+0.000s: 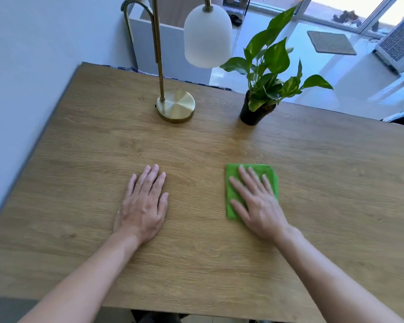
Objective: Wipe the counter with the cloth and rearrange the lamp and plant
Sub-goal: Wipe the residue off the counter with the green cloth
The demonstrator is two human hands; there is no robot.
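Observation:
A folded green cloth lies on the wooden counter, right of centre. My right hand rests flat on top of it, fingers spread, covering most of it. My left hand lies flat and empty on the bare wood, palm down, to the left of the cloth. At the back of the counter stands a brass lamp with a round base, a tall stem and a white dome shade. To its right is a leafy green plant in a small black pot.
A pale wall runs along the counter's left edge. Behind the far edge are a white cabinet, a shiny white floor with a grey mat, and a white appliance at far right. The near edge is just under my forearms.

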